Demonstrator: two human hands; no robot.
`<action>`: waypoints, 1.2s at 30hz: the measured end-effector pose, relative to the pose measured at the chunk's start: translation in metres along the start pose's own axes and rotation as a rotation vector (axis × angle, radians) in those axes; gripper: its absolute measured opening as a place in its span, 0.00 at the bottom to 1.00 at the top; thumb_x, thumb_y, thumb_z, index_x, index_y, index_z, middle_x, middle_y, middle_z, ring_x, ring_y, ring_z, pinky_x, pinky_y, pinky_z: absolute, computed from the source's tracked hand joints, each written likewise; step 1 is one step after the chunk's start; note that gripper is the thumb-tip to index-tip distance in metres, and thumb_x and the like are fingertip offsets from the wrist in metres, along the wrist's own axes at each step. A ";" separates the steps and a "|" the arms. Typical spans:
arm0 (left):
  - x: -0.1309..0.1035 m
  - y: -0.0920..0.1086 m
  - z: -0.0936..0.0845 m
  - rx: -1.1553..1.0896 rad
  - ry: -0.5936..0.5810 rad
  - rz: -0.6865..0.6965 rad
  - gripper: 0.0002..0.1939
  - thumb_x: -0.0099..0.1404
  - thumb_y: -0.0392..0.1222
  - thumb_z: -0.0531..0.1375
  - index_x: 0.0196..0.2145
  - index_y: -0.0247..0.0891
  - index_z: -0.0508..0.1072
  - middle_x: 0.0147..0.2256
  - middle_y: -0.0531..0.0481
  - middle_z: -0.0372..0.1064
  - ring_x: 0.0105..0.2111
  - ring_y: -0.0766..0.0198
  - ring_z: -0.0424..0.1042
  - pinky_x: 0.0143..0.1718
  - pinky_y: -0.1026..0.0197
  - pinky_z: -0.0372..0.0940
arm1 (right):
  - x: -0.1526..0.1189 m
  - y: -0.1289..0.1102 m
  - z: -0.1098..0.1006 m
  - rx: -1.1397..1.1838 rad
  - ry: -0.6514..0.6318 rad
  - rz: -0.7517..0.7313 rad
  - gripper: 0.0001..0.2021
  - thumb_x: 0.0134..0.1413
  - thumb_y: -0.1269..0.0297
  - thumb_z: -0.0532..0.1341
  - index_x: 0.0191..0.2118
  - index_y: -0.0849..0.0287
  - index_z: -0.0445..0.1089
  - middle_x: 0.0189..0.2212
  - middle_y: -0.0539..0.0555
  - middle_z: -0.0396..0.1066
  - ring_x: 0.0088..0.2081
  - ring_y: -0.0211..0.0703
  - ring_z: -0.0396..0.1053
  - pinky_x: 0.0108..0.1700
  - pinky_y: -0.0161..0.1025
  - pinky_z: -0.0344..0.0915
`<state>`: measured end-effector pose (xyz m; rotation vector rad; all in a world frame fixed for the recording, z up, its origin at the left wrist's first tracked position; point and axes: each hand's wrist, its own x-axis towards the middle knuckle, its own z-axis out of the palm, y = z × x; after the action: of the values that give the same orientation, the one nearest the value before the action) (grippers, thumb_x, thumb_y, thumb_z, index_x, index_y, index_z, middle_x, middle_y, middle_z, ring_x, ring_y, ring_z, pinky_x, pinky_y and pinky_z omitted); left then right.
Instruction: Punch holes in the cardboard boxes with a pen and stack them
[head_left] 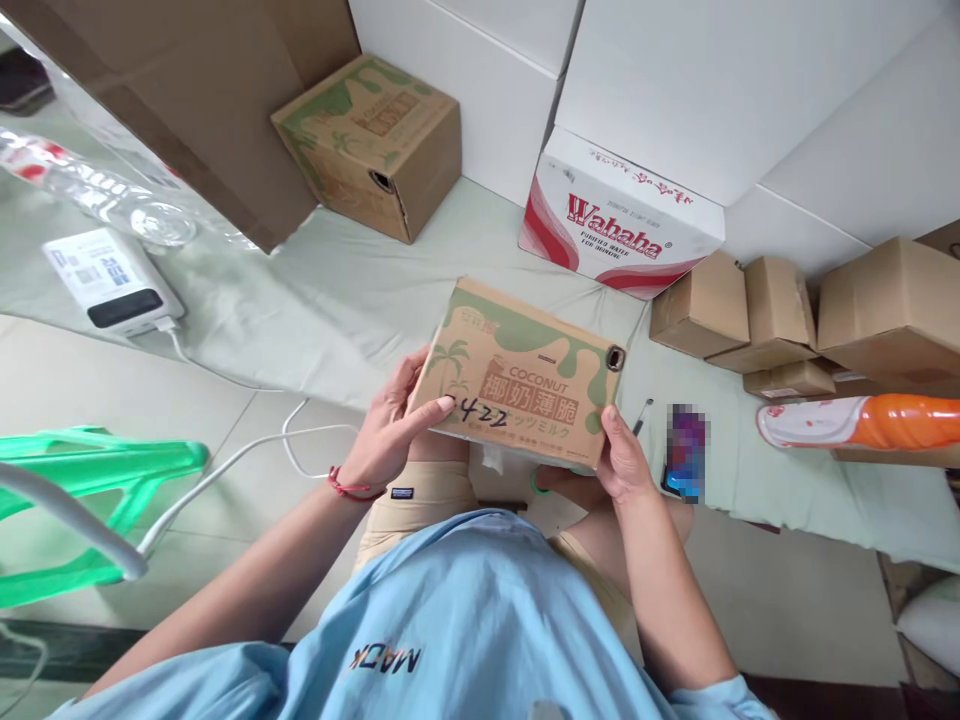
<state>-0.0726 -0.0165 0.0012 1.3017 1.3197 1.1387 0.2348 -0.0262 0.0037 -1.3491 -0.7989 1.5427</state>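
1. Read clock directions from the centre of the coconut carton (540, 350), with 12 o'clock pointing away from the body.
2. Held above the tan shorts (431, 480), at the near edge of the pale green cloth (337, 290), with printed face toward the camera.
3. Clasped at 8 to 9 o'clock by the left hand (394, 415), with thumb laid beside the handwritten digits (486, 411).
4. Clasped at 4 o'clock by the right hand (624, 455), with thumb over the edge; cannot tell finger placement underneath.
5. Judged as picked up and steadied two-handed; not yet put down or released. Showing no opened flap; cannot tell about hidden sides.
6. Between 3 and 4 o'clock, note a pen-like item (643, 416) and a phone (684, 455).
7. Farther off, note a Wahaha box (622, 215) at 1 o'clock and a second, similar carton (375, 150) at 11 o'clock.
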 end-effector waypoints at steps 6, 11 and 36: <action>0.008 0.028 0.000 -0.064 -0.137 0.070 0.40 0.65 0.62 0.68 0.69 0.42 0.71 0.70 0.41 0.66 0.68 0.38 0.68 0.70 0.42 0.65 | -0.030 0.015 -0.025 0.041 -0.066 0.165 0.42 0.38 0.32 0.77 0.55 0.54 0.77 0.52 0.63 0.83 0.63 0.70 0.76 0.61 0.68 0.75; 0.006 0.034 0.015 -0.114 -0.307 0.153 0.37 0.73 0.63 0.64 0.72 0.45 0.67 0.73 0.40 0.62 0.72 0.40 0.62 0.76 0.38 0.56 | -0.055 0.024 -0.054 0.139 0.114 0.150 0.33 0.43 0.46 0.75 0.56 0.52 0.79 0.47 0.58 0.85 0.60 0.67 0.79 0.63 0.66 0.75; -0.014 -0.012 0.014 -0.035 -0.213 -0.150 0.26 0.71 0.65 0.63 0.52 0.40 0.75 0.55 0.39 0.76 0.56 0.51 0.78 0.59 0.43 0.77 | 0.093 -0.224 -0.186 0.391 0.872 -0.242 0.26 0.59 0.47 0.57 0.22 0.67 0.72 0.76 0.75 0.49 0.75 0.82 0.51 0.40 0.82 0.59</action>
<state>-0.0601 -0.0305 -0.0122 1.2395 1.2129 0.8900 0.4652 0.1274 0.1336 -1.3761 -0.0925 0.7318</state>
